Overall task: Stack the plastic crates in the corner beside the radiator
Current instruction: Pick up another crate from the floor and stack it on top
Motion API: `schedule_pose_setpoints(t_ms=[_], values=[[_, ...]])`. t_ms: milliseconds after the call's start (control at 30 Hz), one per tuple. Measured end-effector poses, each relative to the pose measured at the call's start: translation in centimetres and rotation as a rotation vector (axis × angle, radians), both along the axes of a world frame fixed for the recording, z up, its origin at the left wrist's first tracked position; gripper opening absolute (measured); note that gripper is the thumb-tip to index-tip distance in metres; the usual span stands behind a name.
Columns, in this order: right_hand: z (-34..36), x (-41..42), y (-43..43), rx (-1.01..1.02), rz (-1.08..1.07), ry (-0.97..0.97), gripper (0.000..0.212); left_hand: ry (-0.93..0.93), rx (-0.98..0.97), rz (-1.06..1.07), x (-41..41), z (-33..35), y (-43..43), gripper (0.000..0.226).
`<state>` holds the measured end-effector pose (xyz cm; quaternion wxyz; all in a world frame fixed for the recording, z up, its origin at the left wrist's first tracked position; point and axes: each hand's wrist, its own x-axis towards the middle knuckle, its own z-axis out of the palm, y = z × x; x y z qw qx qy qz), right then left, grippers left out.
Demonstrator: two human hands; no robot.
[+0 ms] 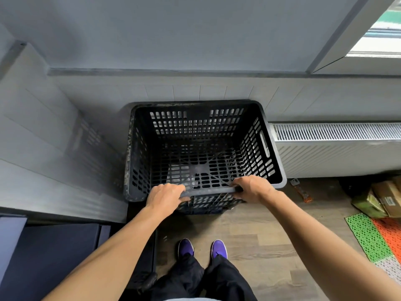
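A black slotted plastic crate (195, 127) stands open-side up in the corner, its back against the wall and its right side next to the white radiator (334, 148). Through its slotted floor and below its near wall I see more black lattice (204, 206), apparently another crate underneath. My left hand (166, 195) grips the near rim left of centre, fingers curled over the edge. My right hand (252, 187) grips the same rim right of centre. The crate is empty inside.
A grey panelled wall closes the left side. Dark blue furniture (50, 257) sits at the lower left. Right of me on the wood floor lie a green and orange perforated mat (375, 237), cardboard packages (382, 198) and a small orange tool (301, 191). My purple shoes (202, 248) stand just behind the crate.
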<state>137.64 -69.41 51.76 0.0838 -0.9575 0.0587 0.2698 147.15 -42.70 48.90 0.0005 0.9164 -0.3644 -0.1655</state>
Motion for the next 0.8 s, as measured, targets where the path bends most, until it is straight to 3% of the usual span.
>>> schedule_pose_setpoints(t_ms=[200,433,600,800], values=[[1.6,-1.1,-1.3,-0.038,0.031,0.055,0.025,0.077,0.013,0.088,0.3,0.7,2.8,0.025],[1.8,-1.1,-0.8,-0.020,0.061,0.049,0.016,0.143,0.182,0.116,1.0,2.6,4.2,0.015],[1.6,-0.8,-1.3,-0.017,0.100,0.082,0.016,0.232,0.196,0.122,1.6,2.6,4.5,0.022],[0.3,-0.6,-0.3,-0.070,0.119,-0.018,0.022,0.196,0.206,0.088,2.1,2.2,4.9,0.052]])
